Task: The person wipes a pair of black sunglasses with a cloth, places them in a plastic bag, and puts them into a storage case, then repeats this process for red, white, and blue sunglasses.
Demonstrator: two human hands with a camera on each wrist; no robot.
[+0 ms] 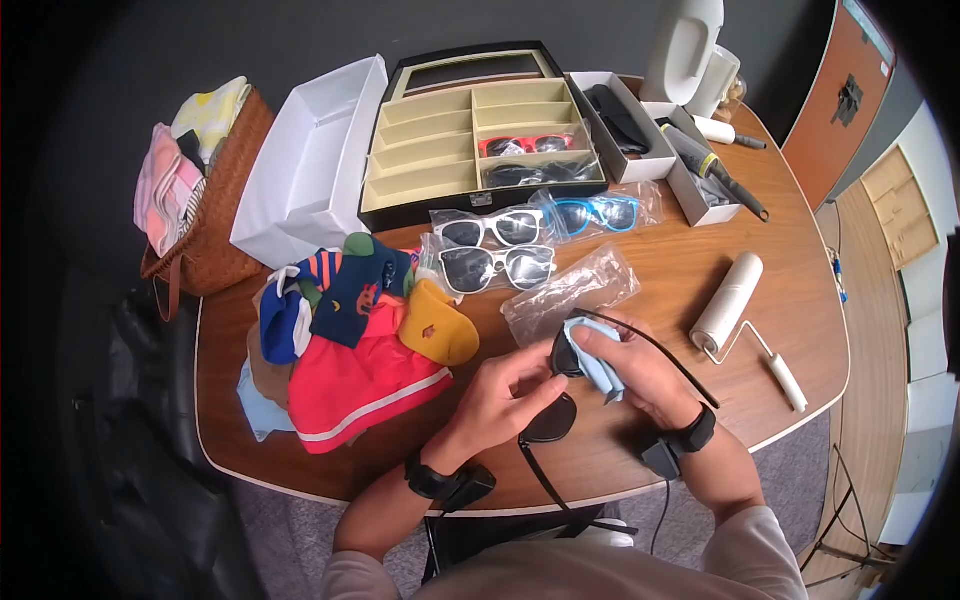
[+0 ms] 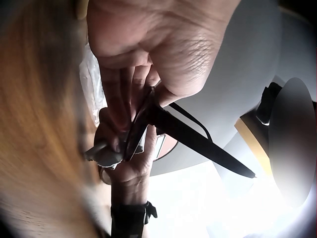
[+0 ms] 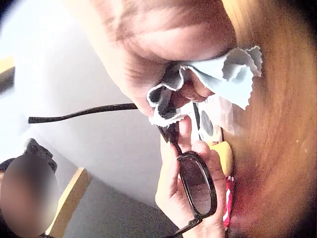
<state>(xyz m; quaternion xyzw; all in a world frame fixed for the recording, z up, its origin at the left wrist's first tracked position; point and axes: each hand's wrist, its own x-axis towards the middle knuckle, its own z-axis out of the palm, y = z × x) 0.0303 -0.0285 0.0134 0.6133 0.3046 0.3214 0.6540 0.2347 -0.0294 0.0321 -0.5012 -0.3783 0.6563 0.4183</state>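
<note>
Black sunglasses (image 1: 549, 419) are held between both hands above the near part of the table, their temples spread apart. My left hand (image 1: 508, 398) pinches the frame near the bridge, and one lens hangs below its fingers. With my right hand (image 1: 643, 372) I grip a light blue cloth (image 1: 603, 372), folded around the other lens. In the right wrist view the cloth (image 3: 237, 74) shows a zigzag edge and covers that end of the frame; the bare lens (image 3: 198, 186) sits beside the left fingers. One temple (image 2: 208, 148) sticks out past the left hand in the left wrist view.
A crumpled clear bag (image 1: 575, 295) lies just beyond the hands. Bagged white sunglasses (image 1: 497, 268) and blue sunglasses (image 1: 597, 214) lie before a compartment case (image 1: 420, 187). Clothes (image 1: 365, 385) are piled left; a lint roller (image 1: 728, 300) lies right.
</note>
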